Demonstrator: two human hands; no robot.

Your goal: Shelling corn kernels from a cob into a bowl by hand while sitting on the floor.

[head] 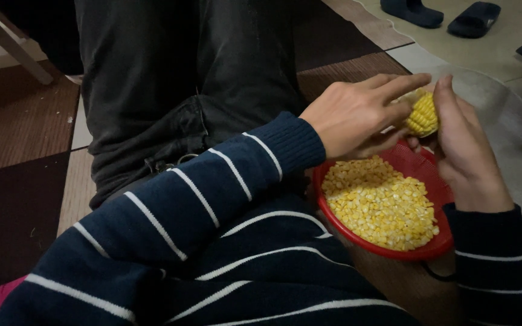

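Observation:
A yellow corn cob (pixel 423 113) is held between both my hands, just above the far rim of a red plastic basket (pixel 406 252). My left hand (pixel 357 115) wraps the cob's near side with its fingers stretched over the top. On the right, my right hand (pixel 463 145) grips the cob with the thumb pressed against its kernels. Loose yellow corn kernels (pixel 382 205) fill the basket below. Both my sleeves are dark blue with white stripes.
A person in dark trousers (pixel 182 90) sits close at the upper left. Two dark slippers (pixel 442 15) lie at the top right on a pale floor mat. A wooden leg (pixel 13 48) slants at the top left. The floor has brown and beige mat panels.

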